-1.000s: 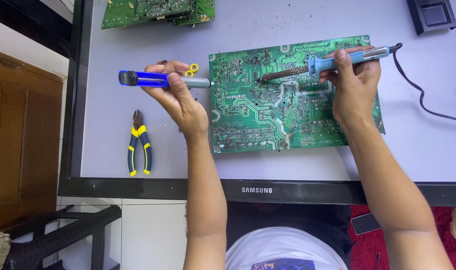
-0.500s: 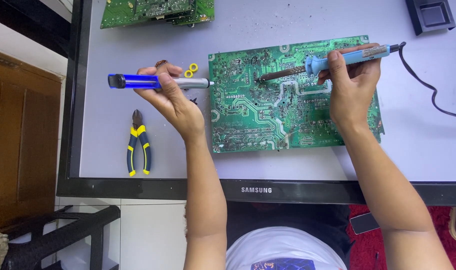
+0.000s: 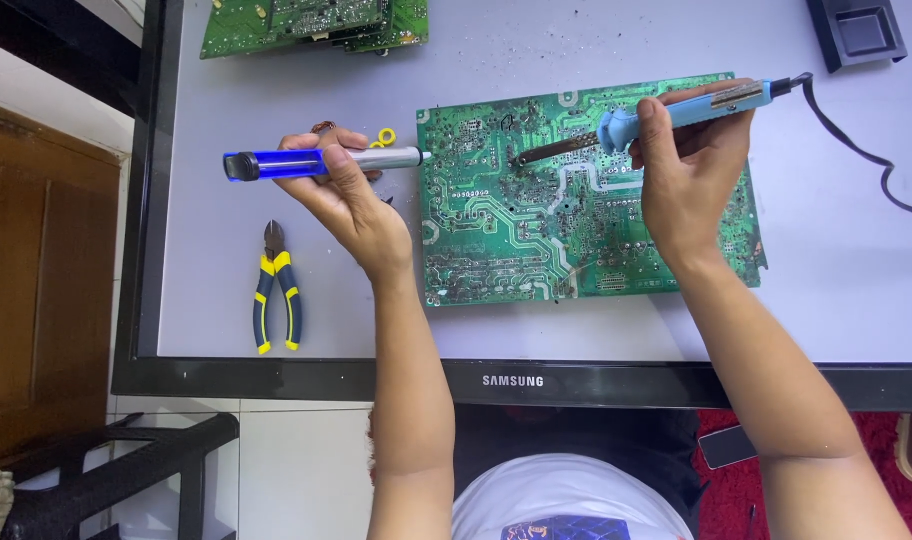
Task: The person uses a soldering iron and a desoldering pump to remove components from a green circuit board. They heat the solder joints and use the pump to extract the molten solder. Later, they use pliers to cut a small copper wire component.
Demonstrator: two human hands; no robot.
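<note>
A green circuit board [image 3: 536, 230] lies solder side up on a flat grey screen panel [image 3: 206, 100]. My left hand [image 3: 351, 205] grips a blue and silver desoldering pump [image 3: 316, 162], held level just left of the board with its tip at the board's left edge. My right hand [image 3: 686, 185] holds a blue-handled soldering iron [image 3: 666, 115], whose dark tip rests on the board near its upper middle. The iron's black cord [image 3: 856, 150] trails off to the right.
Yellow and blue cutters [image 3: 276, 290] lie on the panel at the left. A small yellow ring [image 3: 386, 136] sits by the pump. A second green board [image 3: 316, 22] lies at the top edge. A black stand [image 3: 856, 30] sits top right. The panel's black bezel [image 3: 516, 380] runs along the near edge.
The pump has shifted slightly right, back toward the board's left edge. The soldering iron stays on the same spot of the board.
</note>
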